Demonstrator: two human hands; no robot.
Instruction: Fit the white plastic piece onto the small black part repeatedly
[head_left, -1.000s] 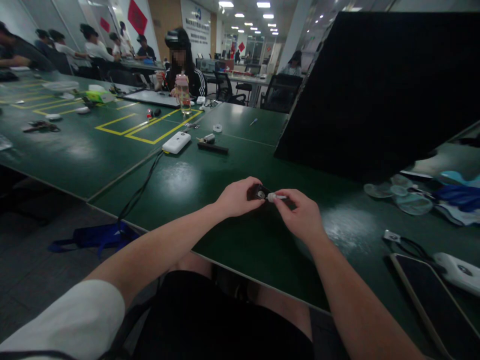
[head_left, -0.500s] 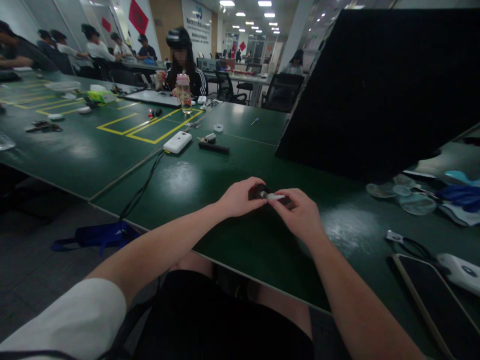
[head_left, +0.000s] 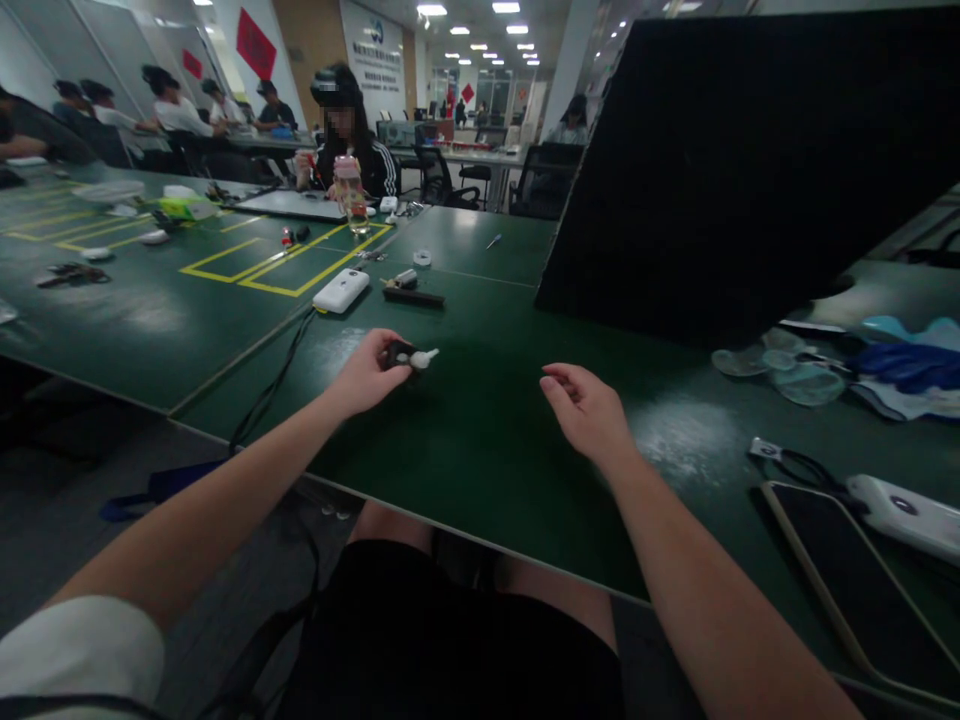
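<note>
My left hand (head_left: 373,372) is closed on a small dark part with a white tip (head_left: 424,357), held just above the green table. The white tip points right, out past my thumb; my fingers cover much of the dark body. Well to the right, my right hand (head_left: 585,405) hovers over the table with its fingers curled in and the thumb against them. Whatever it may hold is hidden. Beyond my left hand lie a black bar (head_left: 414,297) and a small metal cylinder (head_left: 405,279).
A large black panel (head_left: 720,180) leans up at the back right. On the right lie clear fan blades (head_left: 802,375), a phone (head_left: 847,580) and a white device (head_left: 907,512). A white power bank (head_left: 342,290) with a black cable is at left. Across the table sits a person (head_left: 349,150) near a bottle (head_left: 351,200).
My hands have moved apart. The left hand has gone left with the dark part and its white tip; the right hand has let go of the tip. The view has turned slightly right.
</note>
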